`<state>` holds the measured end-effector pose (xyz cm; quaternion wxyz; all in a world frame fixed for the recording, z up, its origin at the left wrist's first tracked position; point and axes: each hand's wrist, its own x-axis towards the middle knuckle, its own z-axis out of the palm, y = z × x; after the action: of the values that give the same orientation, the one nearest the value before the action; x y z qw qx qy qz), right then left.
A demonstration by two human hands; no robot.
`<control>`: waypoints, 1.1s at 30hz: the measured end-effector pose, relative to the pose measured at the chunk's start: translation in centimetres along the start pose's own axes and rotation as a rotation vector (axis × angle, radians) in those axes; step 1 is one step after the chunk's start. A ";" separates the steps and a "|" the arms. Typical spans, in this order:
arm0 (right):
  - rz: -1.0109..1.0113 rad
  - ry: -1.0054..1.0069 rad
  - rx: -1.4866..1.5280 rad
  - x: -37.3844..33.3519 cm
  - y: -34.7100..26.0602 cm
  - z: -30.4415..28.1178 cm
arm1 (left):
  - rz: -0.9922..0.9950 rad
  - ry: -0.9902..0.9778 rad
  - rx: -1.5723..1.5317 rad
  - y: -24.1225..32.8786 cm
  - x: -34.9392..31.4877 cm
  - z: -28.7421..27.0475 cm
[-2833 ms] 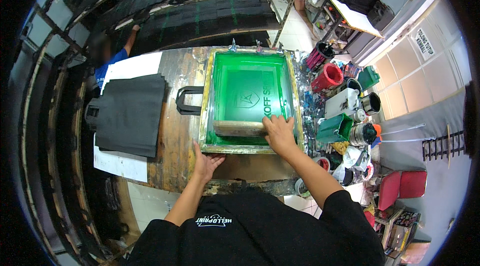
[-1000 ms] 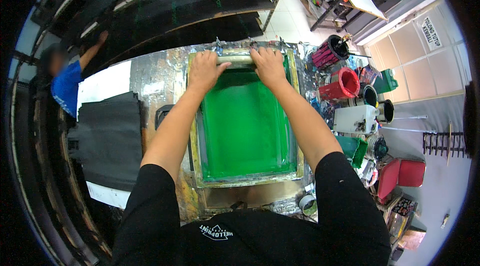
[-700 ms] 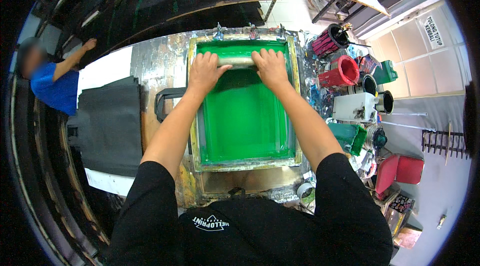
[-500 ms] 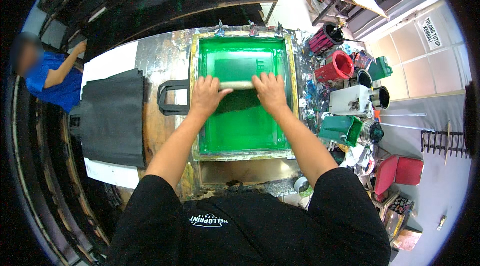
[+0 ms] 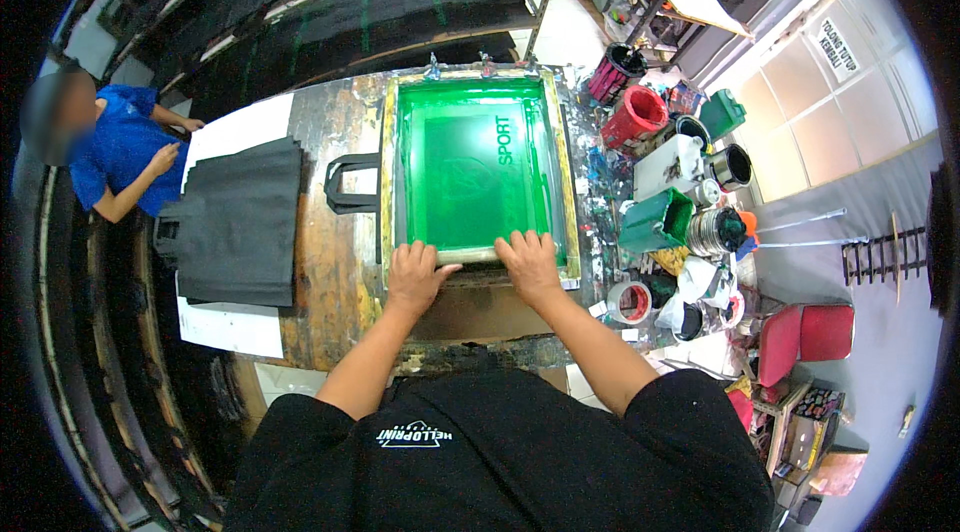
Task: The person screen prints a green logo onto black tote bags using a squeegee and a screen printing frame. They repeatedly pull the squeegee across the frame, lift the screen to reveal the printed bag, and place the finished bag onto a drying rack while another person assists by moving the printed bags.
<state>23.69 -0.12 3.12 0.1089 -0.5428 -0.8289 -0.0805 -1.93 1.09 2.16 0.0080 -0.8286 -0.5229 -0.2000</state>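
Both my hands grip the wooden handle of a squeegee (image 5: 470,256) at the near end of a screen-printing frame (image 5: 563,152). My left hand (image 5: 416,277) is closed round its left part, and my right hand (image 5: 530,267) round its right part. The thumbs point toward each other along the handle. Green ink coats the mesh (image 5: 455,167) within the frame, with dark lettering on its right side. From under the frame's left edge sticks out a black bag handle (image 5: 350,184). The squeegee's blade is hidden.
A stack of black bags (image 5: 240,222) lies on white board to the left. Ink buckets (image 5: 634,116), a green container (image 5: 655,219) and tape rolls (image 5: 630,302) crowd the table's right side. A person in blue (image 5: 130,147) stands at far left. Clamps (image 5: 487,65) line the frame's far edge.
Both hands have drawn the squeegee toward me, from the middle of the screen to its near end. The lettering shows more fully, and the person in blue has shifted.
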 end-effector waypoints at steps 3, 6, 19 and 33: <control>-0.005 -0.062 -0.018 0.9 0.3 -0.3 | -0.075 -0.080 -0.041 0.1 0.2 -0.4; 0.050 -0.125 -0.033 0.3 -0.3 -0.6 | -0.045 -0.047 -0.164 -0.1 -0.2 -1.1; 0.108 -0.175 0.199 -1.7 -1.7 -2.3 | -0.490 -0.248 -0.092 -6.7 -8.6 0.7; 0.142 -0.052 0.225 0.3 -1.9 -6.5 | -0.476 0.019 -0.416 -7.0 -9.5 -0.3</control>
<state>22.43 -2.22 9.48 0.1531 -0.5864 -0.7947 0.0350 -11.67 -3.97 -2.13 -0.2040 -0.6647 -0.6501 -0.3065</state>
